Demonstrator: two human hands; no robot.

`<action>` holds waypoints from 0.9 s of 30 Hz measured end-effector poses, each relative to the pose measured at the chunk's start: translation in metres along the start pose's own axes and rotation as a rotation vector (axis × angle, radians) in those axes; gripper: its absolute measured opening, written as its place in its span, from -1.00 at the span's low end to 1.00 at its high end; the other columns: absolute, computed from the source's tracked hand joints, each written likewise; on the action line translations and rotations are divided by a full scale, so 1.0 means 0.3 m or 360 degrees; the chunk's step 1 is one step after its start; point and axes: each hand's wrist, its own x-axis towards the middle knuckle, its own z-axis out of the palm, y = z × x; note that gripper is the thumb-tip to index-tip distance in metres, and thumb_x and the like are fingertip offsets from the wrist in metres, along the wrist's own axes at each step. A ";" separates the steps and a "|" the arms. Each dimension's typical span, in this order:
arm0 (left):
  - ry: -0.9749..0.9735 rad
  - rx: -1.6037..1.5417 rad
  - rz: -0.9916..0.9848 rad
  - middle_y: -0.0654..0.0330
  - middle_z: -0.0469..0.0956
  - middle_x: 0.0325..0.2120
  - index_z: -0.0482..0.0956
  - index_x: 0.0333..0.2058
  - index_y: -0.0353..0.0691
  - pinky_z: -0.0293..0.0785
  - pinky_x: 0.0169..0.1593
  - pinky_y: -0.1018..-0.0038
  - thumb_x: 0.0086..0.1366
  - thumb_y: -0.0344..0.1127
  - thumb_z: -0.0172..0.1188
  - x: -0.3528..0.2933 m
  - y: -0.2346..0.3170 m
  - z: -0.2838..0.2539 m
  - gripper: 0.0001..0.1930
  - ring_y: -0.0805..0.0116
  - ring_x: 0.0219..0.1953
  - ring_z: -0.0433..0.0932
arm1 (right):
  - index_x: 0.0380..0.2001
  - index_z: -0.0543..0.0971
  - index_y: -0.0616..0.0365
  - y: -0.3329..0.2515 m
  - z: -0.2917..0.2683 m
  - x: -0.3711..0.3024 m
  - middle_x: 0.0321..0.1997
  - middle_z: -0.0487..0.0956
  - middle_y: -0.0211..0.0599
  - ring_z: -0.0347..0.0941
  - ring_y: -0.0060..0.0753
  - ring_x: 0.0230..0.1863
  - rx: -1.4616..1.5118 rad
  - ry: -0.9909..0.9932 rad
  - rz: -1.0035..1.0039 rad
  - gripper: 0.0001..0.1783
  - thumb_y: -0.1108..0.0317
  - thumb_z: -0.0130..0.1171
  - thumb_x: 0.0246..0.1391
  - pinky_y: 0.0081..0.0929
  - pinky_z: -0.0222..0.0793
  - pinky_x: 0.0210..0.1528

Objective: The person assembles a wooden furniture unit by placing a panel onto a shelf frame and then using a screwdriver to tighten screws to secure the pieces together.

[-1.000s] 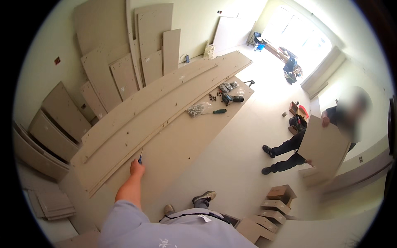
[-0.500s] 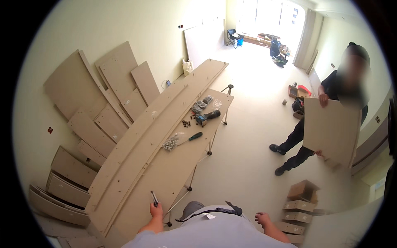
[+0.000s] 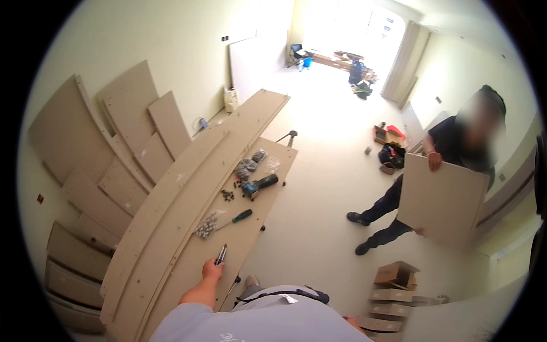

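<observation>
My left hand is closed around a slim hand tool with a silver front and dark handle, held over the near end of a beige board worktop. Just beyond it lie a screwdriver with a green-black handle and a clear bag of small silver fittings. Farther along are a blue-and-black cordless drill, small dark fittings and grey bags of parts. Only a sliver of my right hand shows beside my body at the lower edge, its fingers hidden.
Long boards lie along the worktop's left side. Several panels lean on the left wall. At right, a co-worker carries a beige panel. Cardboard boxes are stacked near my right; an open toolbox lies on the floor.
My left hand has moved forward along the worktop with the tool, nearer the screwdriver. My right hand has dropped back mostly out of sight. The view has shifted, and the co-worker still holds the panel.
</observation>
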 end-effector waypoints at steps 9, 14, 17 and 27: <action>0.0195 -0.0102 0.0182 -0.13 0.56 -0.15 0.57 -0.12 -0.36 0.44 0.03 0.12 0.42 -0.15 0.12 0.306 0.000 -0.027 -0.67 -0.13 -0.06 0.53 | 0.08 0.57 0.13 -0.467 0.029 -0.019 -0.11 0.66 -0.32 0.58 -0.32 -0.09 0.0759 0.0135 -0.0670 -0.57 0.13 0.21 0.26 -0.24 0.50 -0.07; 0.0404 -0.0197 0.0044 -0.13 0.58 -0.43 0.54 -0.34 -0.34 0.41 -0.19 0.03 0.49 -0.02 -0.03 0.392 -0.254 -0.034 -0.55 -0.16 -0.33 0.54 | 0.21 0.46 0.32 -1.296 -0.184 -0.794 -0.22 0.54 -0.29 0.48 -0.45 -0.16 0.1120 -0.0305 -0.2294 -0.46 0.31 0.26 0.22 -0.43 0.42 -0.05; 0.0288 0.0047 0.0054 -0.09 0.60 -0.46 0.54 -0.35 -0.36 0.42 -0.20 0.05 0.48 -0.02 -0.02 0.439 -0.330 -0.065 -0.54 -0.13 -0.39 0.53 | 0.22 0.44 0.30 -1.541 -0.183 -1.226 -0.44 0.52 -0.30 0.37 -0.50 -0.46 0.1104 -0.0915 -0.3091 -0.45 0.14 0.14 0.32 -0.45 0.30 -0.37; -0.0121 -0.0944 -0.0323 0.22 0.49 -0.61 0.54 -0.34 -0.26 0.43 -0.60 0.40 0.51 0.03 -0.04 0.468 -0.286 -0.083 -0.55 0.38 -0.66 0.47 | -0.02 0.54 -0.23 -1.805 -0.117 -1.534 -0.52 0.50 -0.27 0.35 -0.34 -0.62 0.0446 -0.1414 -0.3153 -0.76 0.06 -0.07 0.43 -0.35 0.23 -0.60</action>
